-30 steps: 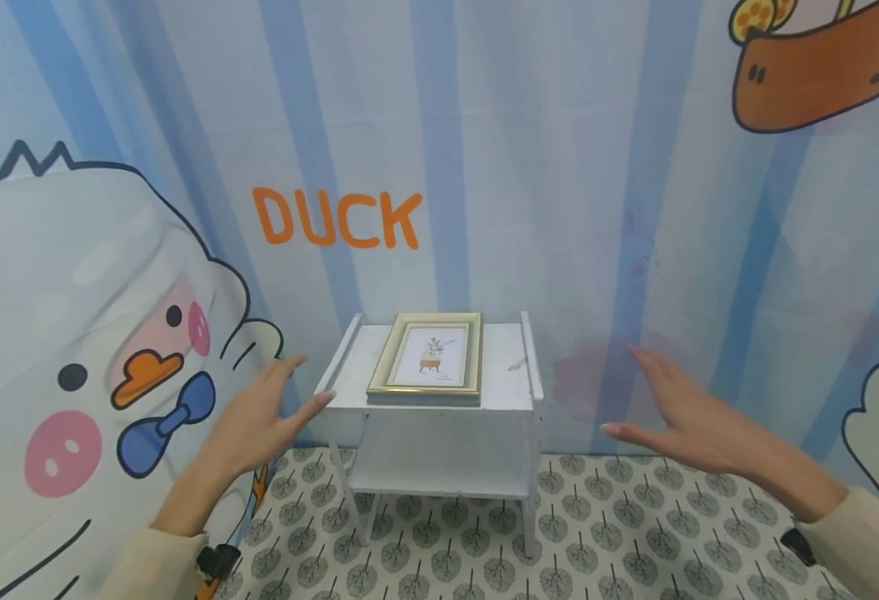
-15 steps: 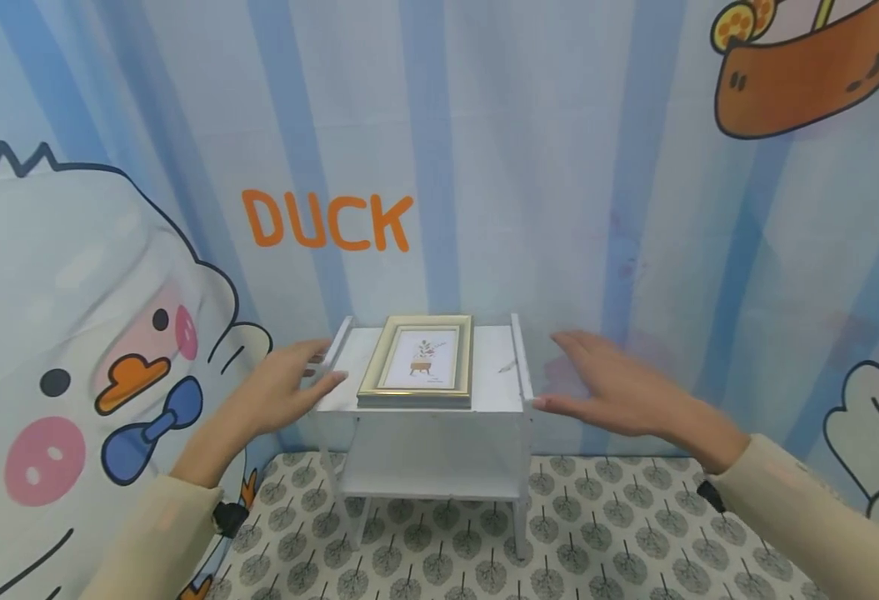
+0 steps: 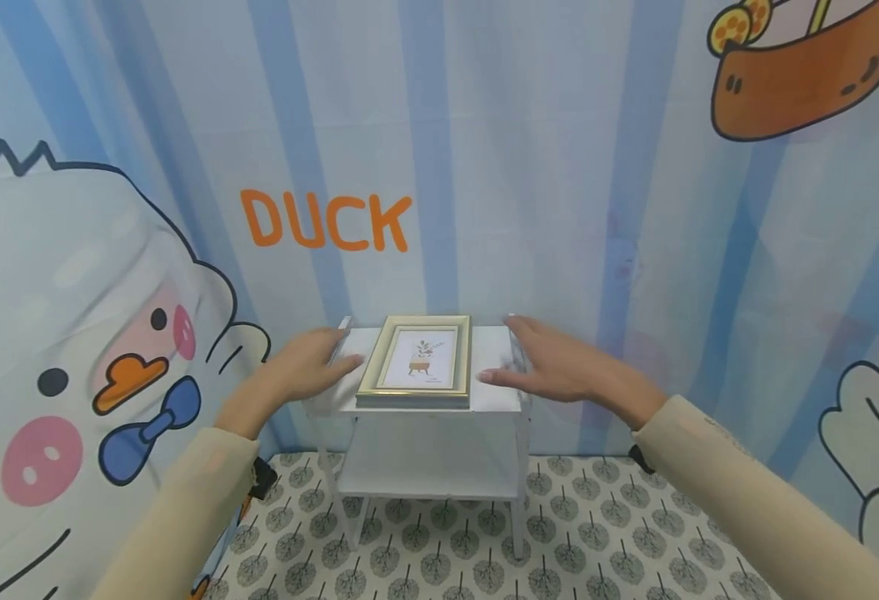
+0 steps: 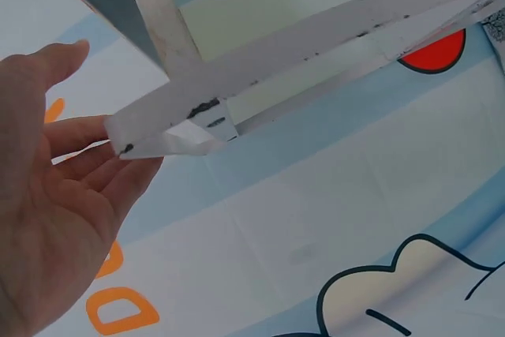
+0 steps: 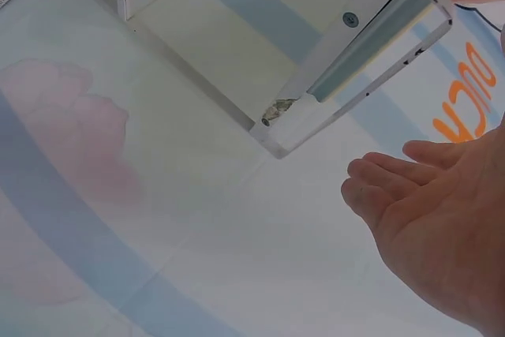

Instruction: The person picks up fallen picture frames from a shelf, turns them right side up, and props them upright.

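Observation:
A picture frame (image 3: pixel 373 367) with a pale gold border lies flat on the top of a small white side table (image 3: pixel 495 354); its print shows a plant in an orange pot. On the left, my left hand (image 3: pixel 300 367) is at the table's side rail, thumb over the tabletop, close to the frame. In the left wrist view its fingers (image 4: pixel 83 136) pass behind the white rail; whether they touch it I cannot tell. My right hand (image 3: pixel 570 367) is at the opposite rail, thumb pointing at the frame's right edge, apart from it. Its fingers (image 5: pixel 387 183) look relaxed in the right wrist view.
A lower shelf (image 3: pixel 432 454) sits beneath the tabletop. Behind hangs a blue-striped curtain (image 3: pixel 529 167) with a printed duck (image 3: pixel 109 292) on the left. The floor covering (image 3: pixel 596 533) has a grey tree pattern. Raised rails run along both sides of the tabletop.
Both hands have moved inward, from either side of the table to its side rails, the right hand travelling farther. The view has shifted slightly; the picture frame stays put on the table.

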The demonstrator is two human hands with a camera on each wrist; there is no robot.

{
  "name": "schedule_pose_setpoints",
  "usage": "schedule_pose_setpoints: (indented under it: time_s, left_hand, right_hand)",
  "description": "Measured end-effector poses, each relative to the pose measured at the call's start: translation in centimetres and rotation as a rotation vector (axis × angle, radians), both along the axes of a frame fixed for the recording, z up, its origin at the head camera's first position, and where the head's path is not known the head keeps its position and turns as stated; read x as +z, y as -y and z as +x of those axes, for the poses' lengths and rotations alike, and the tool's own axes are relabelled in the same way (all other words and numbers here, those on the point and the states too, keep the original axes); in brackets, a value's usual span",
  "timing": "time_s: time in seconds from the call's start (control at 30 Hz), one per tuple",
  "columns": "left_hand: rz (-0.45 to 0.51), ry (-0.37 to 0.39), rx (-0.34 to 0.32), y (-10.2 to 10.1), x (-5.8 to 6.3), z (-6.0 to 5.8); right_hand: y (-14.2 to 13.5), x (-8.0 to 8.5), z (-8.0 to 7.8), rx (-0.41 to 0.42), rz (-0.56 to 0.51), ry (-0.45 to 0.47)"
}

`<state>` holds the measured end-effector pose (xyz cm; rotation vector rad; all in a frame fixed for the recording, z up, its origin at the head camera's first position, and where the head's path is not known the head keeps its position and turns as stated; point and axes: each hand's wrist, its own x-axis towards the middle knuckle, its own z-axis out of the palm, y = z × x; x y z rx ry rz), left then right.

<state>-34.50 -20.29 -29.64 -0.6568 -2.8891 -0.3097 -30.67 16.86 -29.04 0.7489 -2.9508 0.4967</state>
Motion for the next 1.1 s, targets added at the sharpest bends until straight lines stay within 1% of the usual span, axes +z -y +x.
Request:
schedule_pose_setpoints:
  time_s: [0.2,0.33,0.53,0.77,0.93,1.1]
  left_hand:
    - [0.011,0.041,0.038,-1.1,0.0,-1.4]
    - [0.027,0.092,0.072,-1.8,-0.2,-2.2]
    - [-0.025,0.125,0.103,-2.6,-0.7,-3.2]
    - [-0.042,0.124,0.075,-3.5,-1.0,-4.0]
    - [-0.025,0.135,0.067,-3.8,-1.4,-4.2]
    - [0.015,0.153,0.066,-4.0,-1.5,-4.2]
  right_hand:
    - [1.4,0.0,-1.5,-0.017,0.000,0.041]
    - [2.4,-0.4,-2.4,-0.021,0.026,0.062]
    - [3.8,-1.2,-3.7,-0.038,0.058,0.082]
    - [5.0,-1.6,-4.8,-0.047,0.114,0.046]
    - [5.6,-1.9,-5.2,-0.075,0.117,0.080]
    - [6.1,-2.4,-5.5,-0.070,0.094,0.062]
